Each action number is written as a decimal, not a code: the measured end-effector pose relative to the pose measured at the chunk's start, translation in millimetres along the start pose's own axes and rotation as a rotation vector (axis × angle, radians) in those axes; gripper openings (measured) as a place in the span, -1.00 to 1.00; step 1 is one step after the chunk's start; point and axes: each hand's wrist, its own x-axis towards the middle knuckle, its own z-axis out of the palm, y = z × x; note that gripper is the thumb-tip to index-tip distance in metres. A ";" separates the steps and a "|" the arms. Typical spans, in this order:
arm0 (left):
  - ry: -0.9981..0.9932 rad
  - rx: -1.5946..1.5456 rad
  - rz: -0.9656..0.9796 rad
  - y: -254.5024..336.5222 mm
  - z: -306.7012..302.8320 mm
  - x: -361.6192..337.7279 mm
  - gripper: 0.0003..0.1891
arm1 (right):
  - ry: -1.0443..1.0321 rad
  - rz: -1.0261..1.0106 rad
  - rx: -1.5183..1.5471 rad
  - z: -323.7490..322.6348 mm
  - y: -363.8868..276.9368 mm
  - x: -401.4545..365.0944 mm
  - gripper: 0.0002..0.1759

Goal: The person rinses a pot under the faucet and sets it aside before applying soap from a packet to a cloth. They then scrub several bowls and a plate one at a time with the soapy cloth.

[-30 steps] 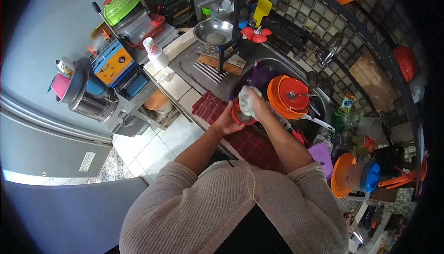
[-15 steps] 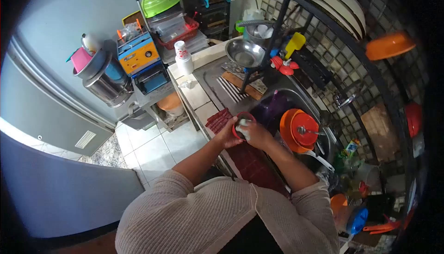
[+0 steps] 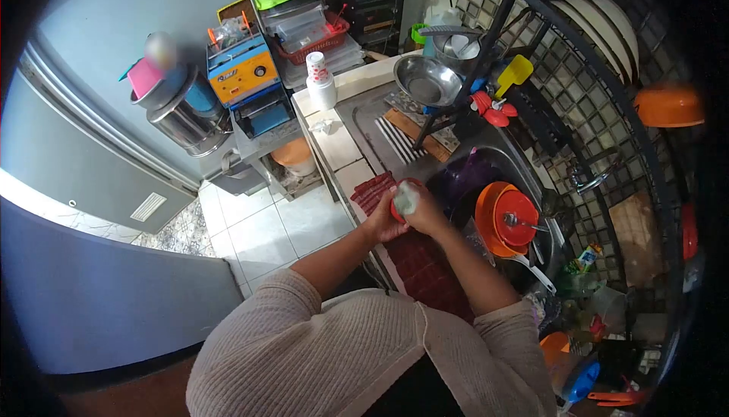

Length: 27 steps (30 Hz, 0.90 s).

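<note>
Above the front edge of the sink counter, my left hand (image 3: 383, 223) is closed around a small red bowl (image 3: 396, 212), mostly hidden by my hands. My right hand (image 3: 427, 216) presses a pale, soapy-looking sponge (image 3: 408, 198) against it. Beneath both hands a dark red cloth (image 3: 421, 269) lies along the counter edge. Right of my hands, in the sink (image 3: 497, 160), an orange bowl (image 3: 486, 216) carries a red bowl (image 3: 510, 204) with a metal spoon (image 3: 524, 224) in it. A white handle (image 3: 541, 274) sticks out beside them.
A steel bowl (image 3: 427, 81) and a striped cloth (image 3: 400, 140) are on the counter behind the sink. Stacked foam cups (image 3: 320, 83) stand at its left corner. A black dish rack (image 3: 581, 34) rises over the sink, near the tap (image 3: 588, 178).
The red bowl has tilted, so its inside no longer shows. My right hand has turned with the sponge, which is now more exposed. The whole view has shifted slightly.
</note>
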 end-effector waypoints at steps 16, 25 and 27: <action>0.000 -0.035 -0.017 4.9 13.2 3.4 -0.34 | -0.077 0.013 -0.374 -6.2 -5.6 0.2 -0.72; -0.092 -0.060 -0.057 7.0 2.9 1.0 -0.34 | 0.021 0.225 -0.024 0.4 -0.3 14.9 -0.74; -0.074 -0.155 -0.035 6.6 7.2 5.9 -0.33 | 0.088 0.068 -0.296 4.9 6.3 8.9 -0.70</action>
